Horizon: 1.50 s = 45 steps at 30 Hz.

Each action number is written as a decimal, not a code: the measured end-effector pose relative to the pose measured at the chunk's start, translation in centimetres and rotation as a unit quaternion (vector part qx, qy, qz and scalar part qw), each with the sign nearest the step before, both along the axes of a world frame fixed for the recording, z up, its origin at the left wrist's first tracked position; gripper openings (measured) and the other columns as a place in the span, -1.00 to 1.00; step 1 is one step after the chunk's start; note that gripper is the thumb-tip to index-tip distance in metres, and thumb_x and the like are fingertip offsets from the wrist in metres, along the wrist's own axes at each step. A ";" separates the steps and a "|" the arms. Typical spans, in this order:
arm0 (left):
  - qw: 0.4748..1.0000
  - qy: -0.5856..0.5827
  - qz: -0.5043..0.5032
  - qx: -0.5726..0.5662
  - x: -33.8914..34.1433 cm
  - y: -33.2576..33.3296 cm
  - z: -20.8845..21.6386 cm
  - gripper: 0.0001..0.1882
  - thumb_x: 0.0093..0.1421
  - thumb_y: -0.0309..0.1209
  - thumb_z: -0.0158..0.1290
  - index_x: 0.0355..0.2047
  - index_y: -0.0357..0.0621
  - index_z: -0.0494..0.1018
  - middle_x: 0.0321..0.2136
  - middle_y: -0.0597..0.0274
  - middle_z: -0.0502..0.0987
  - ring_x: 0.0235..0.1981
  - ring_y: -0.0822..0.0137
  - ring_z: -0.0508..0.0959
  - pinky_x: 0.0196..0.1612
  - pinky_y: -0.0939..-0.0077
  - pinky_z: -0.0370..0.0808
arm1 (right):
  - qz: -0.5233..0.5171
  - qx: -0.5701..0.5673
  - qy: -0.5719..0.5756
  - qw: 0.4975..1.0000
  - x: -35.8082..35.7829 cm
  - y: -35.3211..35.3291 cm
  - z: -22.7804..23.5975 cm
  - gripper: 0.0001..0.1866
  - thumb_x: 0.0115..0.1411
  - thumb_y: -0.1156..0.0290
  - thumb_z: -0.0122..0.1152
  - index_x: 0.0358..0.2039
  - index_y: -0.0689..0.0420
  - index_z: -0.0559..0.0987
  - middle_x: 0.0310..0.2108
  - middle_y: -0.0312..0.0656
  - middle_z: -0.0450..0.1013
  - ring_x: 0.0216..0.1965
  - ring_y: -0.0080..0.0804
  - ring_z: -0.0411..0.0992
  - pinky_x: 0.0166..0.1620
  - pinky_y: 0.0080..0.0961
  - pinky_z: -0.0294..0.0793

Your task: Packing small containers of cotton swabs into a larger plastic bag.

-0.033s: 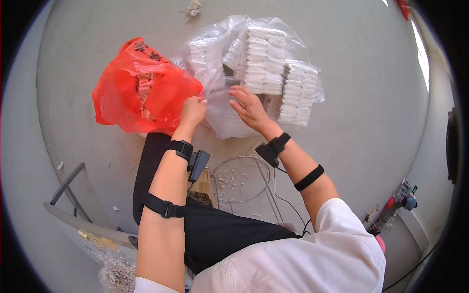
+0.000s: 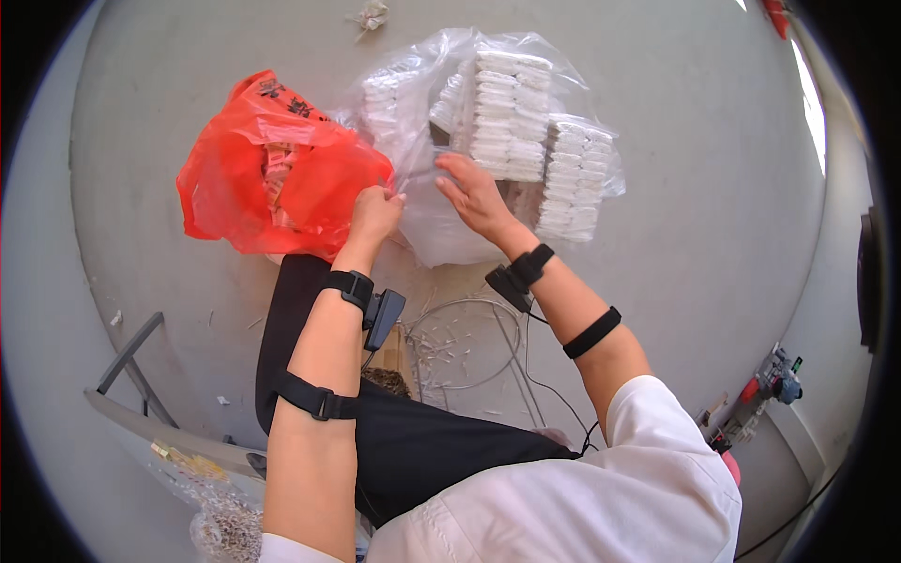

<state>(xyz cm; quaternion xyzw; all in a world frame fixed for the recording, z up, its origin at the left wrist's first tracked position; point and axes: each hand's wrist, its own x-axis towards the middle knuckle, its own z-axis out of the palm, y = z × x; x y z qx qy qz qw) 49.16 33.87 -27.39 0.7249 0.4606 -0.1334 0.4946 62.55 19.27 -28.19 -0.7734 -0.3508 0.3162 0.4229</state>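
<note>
My left hand [image 2: 377, 214] is closed at the right edge of a red plastic bag [image 2: 324, 183], its fingers pinching the rim. Inside the bag, several small pink-and-white packets [image 2: 280, 174] show through the opening. To the right, my right hand [image 2: 481, 199] is over a large clear plastic bag [image 2: 436, 239], thumb and fingers apart and nothing visible in them. Stacks of white wrapped bundles [image 2: 510, 113] fill the clear bag, and another stack [image 2: 574, 178] stands at its right side. Whether my right fingertips touch the clear film I cannot tell.
Below my hands are a metal ring frame [image 2: 460, 387] and a cardboard box [image 2: 392, 355] with brown bits inside. White scraps litter the floor there. A grey-edged table [image 2: 178, 443] is at lower left, with a clear bag of small pieces [image 2: 225, 525]. Tools [image 2: 774, 375] lie at far right.
My right hand has shifted slightly up and left. My left hand has moved a little to the right, the red bag's edge still in it.
</note>
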 end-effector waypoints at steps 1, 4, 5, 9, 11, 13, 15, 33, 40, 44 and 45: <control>1.000 0.004 0.001 0.003 -0.2 -0.1 0.2 -0.65 0.14 -0.27 0.11 -0.29 -0.40 0.58 -0.35 -0.27 0.57 -0.21 -0.13 0.57 -0.09 0.15 0.47 | -0.018 0.010 0.000 1.000 0.4 2.7 -0.6 -0.51 0.13 0.22 0.31 -0.04 0.28 0.47 -0.06 0.10 0.45 -0.01 0.08 0.42 0.02 -0.21 0.41; 0.999 -0.035 0.021 -0.006 -0.7 0.1 0.5 -0.69 0.11 -0.28 0.14 -0.44 -0.39 0.58 -0.51 -0.24 0.55 -0.37 -0.14 0.59 -0.22 0.12 0.48 | -0.064 -0.085 -0.012 0.994 0.4 9.3 -1.5 -0.32 0.07 0.07 0.36 0.00 0.36 0.40 -0.07 0.24 0.43 -0.04 0.13 0.43 -0.02 -0.12 0.43; 0.999 -0.043 0.010 0.004 -0.8 0.1 0.6 -0.71 0.11 -0.30 0.14 -0.46 -0.37 0.57 -0.51 -0.26 0.54 -0.38 -0.14 0.58 -0.24 0.12 0.48 | -0.112 -0.133 -0.029 0.984 0.3 11.2 -1.7 -0.36 0.05 0.08 0.37 -0.07 0.38 0.45 -0.14 0.27 0.46 -0.11 0.17 0.45 -0.06 -0.08 0.45; 0.994 -0.103 0.005 -0.021 1.4 -0.8 0.3 -0.73 0.10 -0.32 0.15 -0.52 -0.35 0.55 -0.53 -0.27 0.51 -0.42 -0.15 0.57 -0.27 0.11 0.47 | -0.088 -0.236 0.048 0.967 5.5 12.6 -7.0 -0.71 0.05 0.36 0.27 -0.35 0.39 0.58 -0.44 0.08 0.56 -0.43 0.01 0.54 -0.30 -0.22 0.54; 0.994 -0.096 0.015 -0.042 0.5 0.5 0.5 -0.73 0.10 -0.32 0.15 -0.54 -0.34 0.55 -0.55 -0.26 0.51 -0.43 -0.14 0.57 -0.27 0.12 0.47 | -0.106 -0.127 0.192 0.967 4.1 13.4 -6.1 -0.81 0.04 0.47 0.18 -0.43 0.37 0.59 -0.54 -0.02 0.54 -0.51 -0.18 0.52 -0.40 -0.36 0.51; 0.999 -0.030 0.007 -0.014 1.0 1.8 1.9 -0.73 0.08 -0.31 0.18 -0.43 -0.35 0.55 -0.49 -0.20 0.56 -0.39 -0.10 0.58 -0.25 0.15 0.49 | -0.133 -0.024 0.321 0.937 3.5 11.7 -4.5 -0.86 0.03 0.58 0.09 -0.51 0.36 0.59 -0.64 -0.13 0.52 -0.59 -0.36 0.50 -0.49 -0.50 0.48; 0.976 -0.140 0.014 0.164 1.0 2.9 0.9 -0.68 0.07 -0.32 0.19 -0.28 -0.36 0.53 -0.42 -0.15 0.57 -0.37 -0.06 0.58 -0.23 0.18 0.50 | -0.057 0.005 0.307 0.950 3.1 10.3 -2.9 -0.82 0.02 0.66 0.01 -0.46 0.31 0.61 -0.69 -0.22 0.47 -0.65 -0.59 0.41 -0.56 -0.67 0.37; 0.957 -0.128 0.167 -0.200 6.6 3.1 -2.9 -0.68 0.09 -0.56 0.16 -0.11 -0.38 0.51 -0.34 0.21 0.59 -0.34 0.45 0.54 -0.24 0.56 0.46 | -0.625 -0.116 -0.030 0.771 14.0 -24.2 -7.5 -0.67 0.20 0.31 0.19 -0.09 0.24 0.53 -0.17 -0.19 0.50 -0.18 -0.36 0.43 -0.09 -0.40 0.41; 0.960 -0.109 0.141 -0.214 5.0 5.5 -1.6 -0.76 0.20 -0.55 0.09 -0.10 -0.27 0.51 -0.34 0.37 0.54 -0.36 0.55 0.45 -0.22 0.65 0.38 | -0.546 -0.034 0.447 0.708 13.7 -22.3 -11.8 -0.55 0.18 0.30 0.19 0.03 0.27 0.49 -0.10 -0.04 0.53 -0.11 -0.17 0.49 -0.02 -0.25 0.47; 0.921 -0.212 0.178 -0.273 6.3 5.3 -0.6 -0.81 0.20 -0.58 0.08 -0.16 -0.24 0.50 -0.32 0.39 0.52 -0.29 0.57 0.44 -0.15 0.68 0.35 | -0.604 -0.036 0.257 0.753 15.7 -23.1 -8.6 -0.75 0.29 0.33 0.10 -0.16 0.27 0.50 -0.47 -0.23 0.43 -0.48 -0.38 0.39 -0.25 -0.34 0.49; 0.910 -0.245 0.185 -0.279 6.1 5.6 -0.5 -0.82 0.20 -0.58 0.07 -0.17 -0.23 0.50 -0.32 0.39 0.51 -0.28 0.57 0.43 -0.13 0.68 0.35 | -0.620 0.001 0.254 0.742 15.6 -22.2 -7.1 -0.77 0.32 0.33 0.07 -0.24 0.26 0.49 -0.58 -0.31 0.34 -0.57 -0.47 0.31 -0.32 -0.39 0.46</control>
